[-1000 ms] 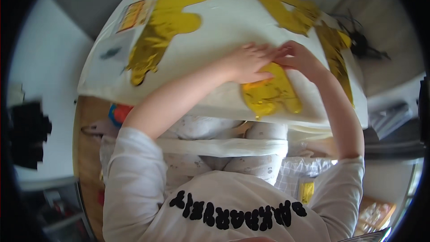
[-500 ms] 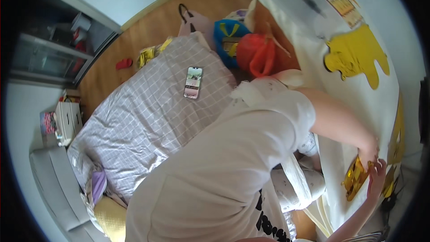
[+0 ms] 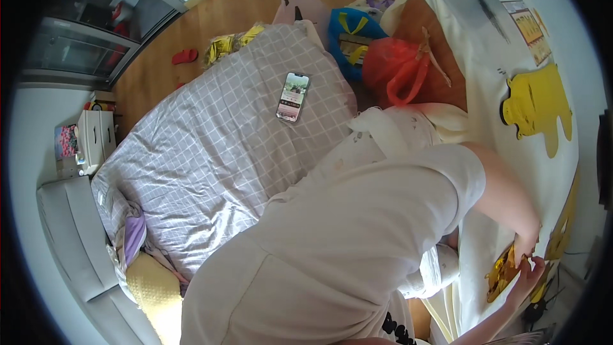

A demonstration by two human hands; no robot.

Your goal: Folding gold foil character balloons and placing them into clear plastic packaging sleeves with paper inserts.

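Observation:
A shiny gold piece with an uneven outline [image 3: 498, 280] lies at the right on a white sheet [image 3: 479, 243]. My left hand [image 3: 527, 243] reaches down to its upper edge, with the fingers closed on it. Close against it, my right hand [image 3: 529, 276] comes up from the lower edge, its fingers bent and pinched near the left fingertips. Whatever lies between the right fingers is too small to make out. A flat yellow cut-out with a rounded, animal-like outline [image 3: 535, 102] rests farther off on the same white sheet.
Left of me, a bed with a grey checked cover [image 3: 211, 147] bears a lit phone [image 3: 294, 97]. Beyond its far end stand a red plastic bag [image 3: 396, 67], a blue bag [image 3: 345, 32] and a pink bag [image 3: 305, 13]. Red slippers [image 3: 185, 57] lie on the wooden floor.
The view has shifted, and my torso and left arm now lean farther right. Both hands stay at the gold piece, the right one slightly lower and its fingers more bent.

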